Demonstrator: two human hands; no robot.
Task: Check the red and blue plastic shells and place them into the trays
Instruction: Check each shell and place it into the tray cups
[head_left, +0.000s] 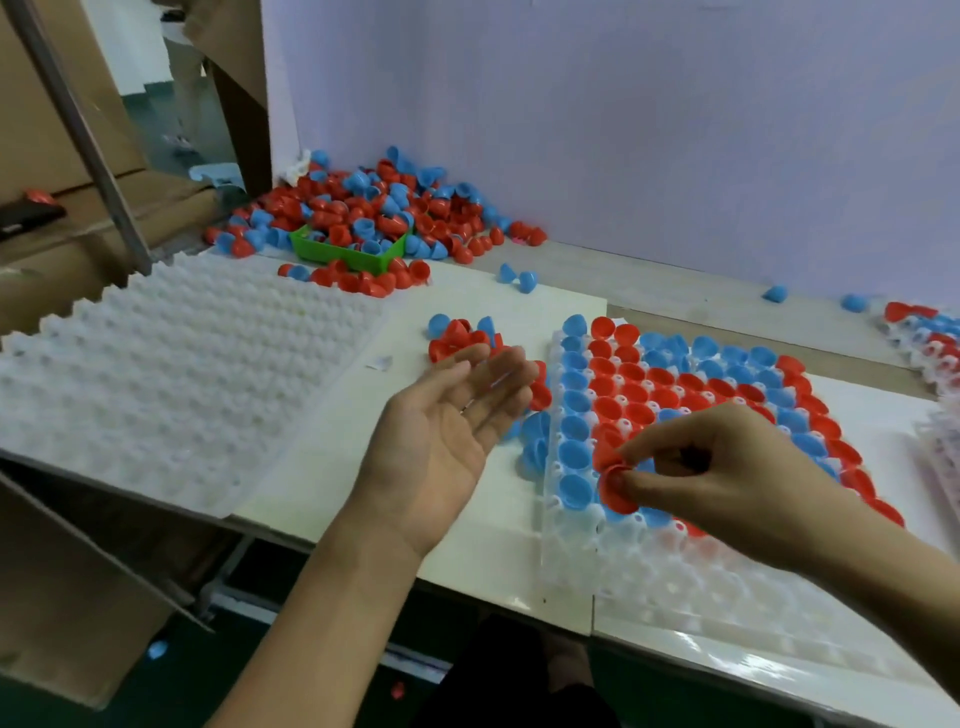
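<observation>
Red shell (617, 486) pinched rim-up in right hand (711, 467); left hand (447, 415) wide, palm-up.

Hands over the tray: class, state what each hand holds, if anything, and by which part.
The right hand pinches a red plastic shell by its rim, between thumb and fingertips, above the tray. The left hand lies open, palm up, holding nothing.

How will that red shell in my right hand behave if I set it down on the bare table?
The red shell is a thin hollow dome, so probably very light. Its rounded back would likely rock or roll, as the strays near the loose pile suggest. Smooth plastic may slip from the fingers.
</observation>
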